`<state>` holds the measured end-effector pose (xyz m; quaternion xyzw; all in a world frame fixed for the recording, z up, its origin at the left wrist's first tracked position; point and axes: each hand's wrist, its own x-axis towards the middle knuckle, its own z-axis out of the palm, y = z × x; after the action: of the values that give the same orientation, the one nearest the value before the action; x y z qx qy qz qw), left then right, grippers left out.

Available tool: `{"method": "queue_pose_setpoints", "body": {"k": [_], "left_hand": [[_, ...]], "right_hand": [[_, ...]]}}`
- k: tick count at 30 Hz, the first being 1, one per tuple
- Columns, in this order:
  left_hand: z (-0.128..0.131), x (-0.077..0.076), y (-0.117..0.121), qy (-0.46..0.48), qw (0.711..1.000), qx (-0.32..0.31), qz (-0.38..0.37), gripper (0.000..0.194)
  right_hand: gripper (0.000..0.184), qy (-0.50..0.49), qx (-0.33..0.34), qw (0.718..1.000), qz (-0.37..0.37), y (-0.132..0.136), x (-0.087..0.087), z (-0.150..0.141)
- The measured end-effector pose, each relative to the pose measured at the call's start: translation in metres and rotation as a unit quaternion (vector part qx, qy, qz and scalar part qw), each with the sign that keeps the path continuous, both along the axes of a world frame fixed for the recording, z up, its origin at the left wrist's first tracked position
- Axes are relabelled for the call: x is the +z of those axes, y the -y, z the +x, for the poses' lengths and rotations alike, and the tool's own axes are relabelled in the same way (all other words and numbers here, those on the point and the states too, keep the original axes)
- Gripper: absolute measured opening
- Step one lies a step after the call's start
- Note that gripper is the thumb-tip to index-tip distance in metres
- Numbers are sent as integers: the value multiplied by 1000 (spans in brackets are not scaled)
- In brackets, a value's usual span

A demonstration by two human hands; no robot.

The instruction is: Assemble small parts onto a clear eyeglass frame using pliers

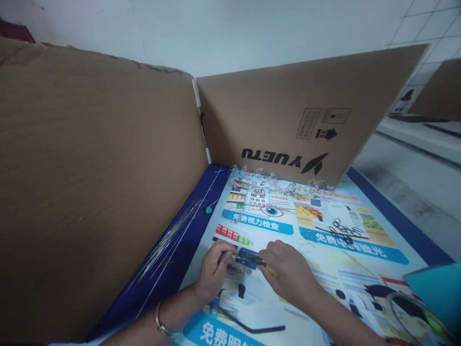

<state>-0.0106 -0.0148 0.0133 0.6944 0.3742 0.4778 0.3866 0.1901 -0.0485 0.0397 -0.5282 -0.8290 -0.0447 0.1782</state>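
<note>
My right hand point(288, 271) is closed around the yellow handle of a pair of pliers point(250, 258), whose dark jaws point left. My left hand point(215, 269) pinches a small shiny wire piece point(233, 259) right at the tip of the pliers. The piece's exact shape is blurred, and the fingers partly cover it. Both hands are low over a table covered with a printed poster point(262, 300).
Cardboard panels rise at the left point(97, 168) and back point(273, 120). Thin straight wires point(175, 233) lie along the blue left edge near a green bead point(208, 210). Clear bent pieces point(259, 180) line the back; dark loops point(344, 230) lie right. A teal object point(435, 293) stands front right.
</note>
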Motion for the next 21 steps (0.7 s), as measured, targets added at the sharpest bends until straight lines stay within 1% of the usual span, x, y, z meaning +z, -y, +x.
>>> {"method": "queue_pose_setpoints", "body": {"k": [10,16,21], "left_hand": [[0,3,-1,11,1000,-18,7,17],[0,5,-1,21,1000,-13,-17,16],[0,6,-3,34,999,-3,-33,17]], "right_hand": [[10,-4,-13,999,-41,0,1,-1],[12,-77,-8,989,-123,-3,5,3],[12,-116,-5,981,-155,-6,5,8]]}}
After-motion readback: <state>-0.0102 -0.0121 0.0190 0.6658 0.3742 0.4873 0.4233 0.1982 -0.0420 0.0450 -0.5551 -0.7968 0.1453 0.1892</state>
